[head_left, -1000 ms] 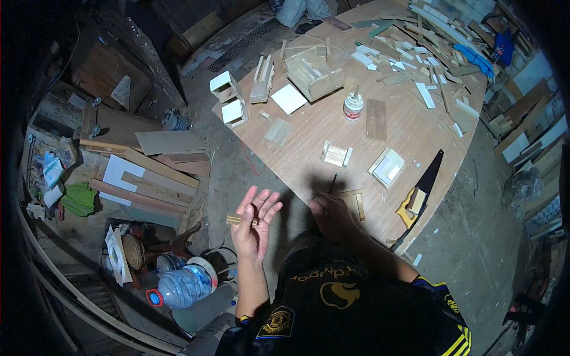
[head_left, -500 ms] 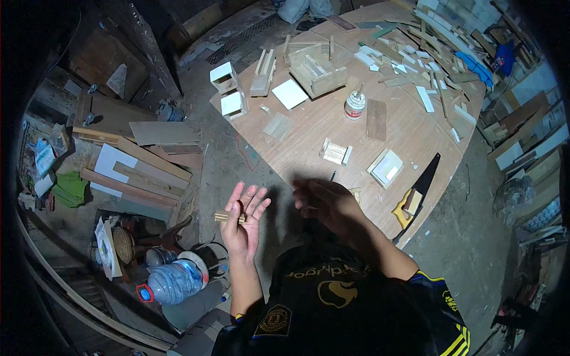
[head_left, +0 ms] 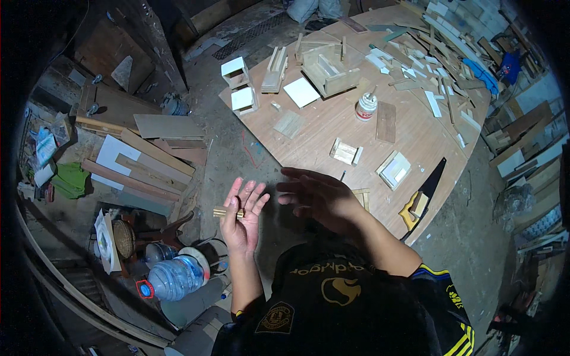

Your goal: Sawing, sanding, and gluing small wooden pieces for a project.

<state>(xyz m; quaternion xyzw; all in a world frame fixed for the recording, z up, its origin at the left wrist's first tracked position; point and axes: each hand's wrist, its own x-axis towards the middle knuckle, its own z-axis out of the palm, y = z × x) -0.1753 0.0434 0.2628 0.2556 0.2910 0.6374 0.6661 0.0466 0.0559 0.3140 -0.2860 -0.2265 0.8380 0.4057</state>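
Note:
My left hand (head_left: 242, 222) is raised, palm up, left of the table corner. Its thumb presses a small grooved yellow-brown piece (head_left: 221, 212) against the palm, while the other fingers stretch out. Whether that piece is wood or metal I cannot make out. Facing it, my right hand (head_left: 320, 193) hovers in shadow with extended fingers, and nothing shows in it. Beyond the right hand, a small wooden frame-like piece (head_left: 346, 152) and a small box with a white panel (head_left: 393, 170) lie on the table (head_left: 309, 151). Part of another wooden piece (head_left: 362, 198) shows behind my right forearm.
A handsaw (head_left: 424, 199) lies by the table's right edge. A glue bottle (head_left: 366, 107) stands near a wooden tray-like box (head_left: 329, 71). White-fronted boxes (head_left: 242, 99) sit at the far left corner; wood offcuts (head_left: 409, 65) cover the back. Water bottles (head_left: 175, 279) lie at lower left.
The view has shifted slightly, so the table sits a little farther right. My right hand has moved slightly left, nearer my left hand, its fingers straighter. The left hand keeps its hold.

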